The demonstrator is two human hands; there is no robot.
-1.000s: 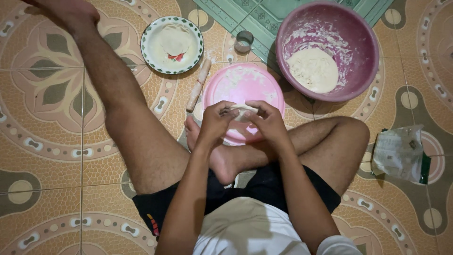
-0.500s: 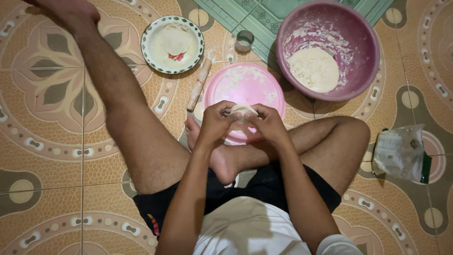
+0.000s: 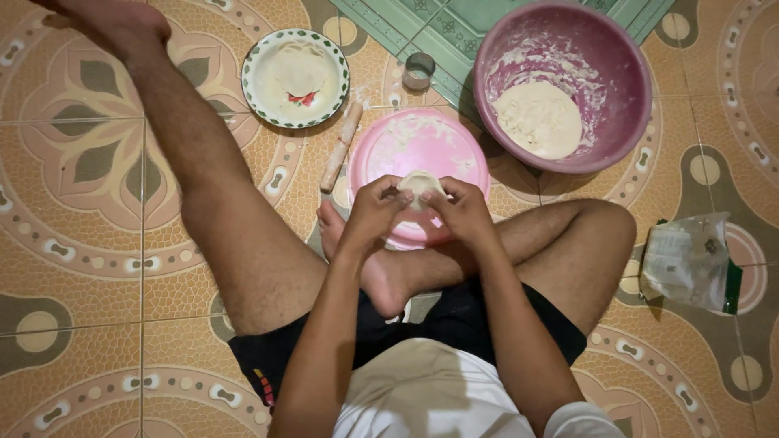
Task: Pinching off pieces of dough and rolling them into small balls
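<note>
I sit on a tiled floor with one leg stretched out and the other folded. My left hand (image 3: 375, 212) and my right hand (image 3: 462, 211) together pinch a small round piece of pale dough (image 3: 419, 185), held just above a floured pink round board (image 3: 418, 146). Fingers of both hands curl around the dough's edges. A wooden rolling pin (image 3: 342, 146) lies on the floor at the board's left side.
A large purple bowl (image 3: 617, 65) with a lump of dough stands at the upper right. A green-rimmed plate (image 3: 258, 89) with pale filling sits upper left. A small metal ring cutter (image 3: 418, 70) lies by a green mat. A plastic bag (image 3: 688, 261) rests at the right.
Both hands stay at the dough over the pink board; the fingers have shifted slightly around its edge. Nothing else has moved.
</note>
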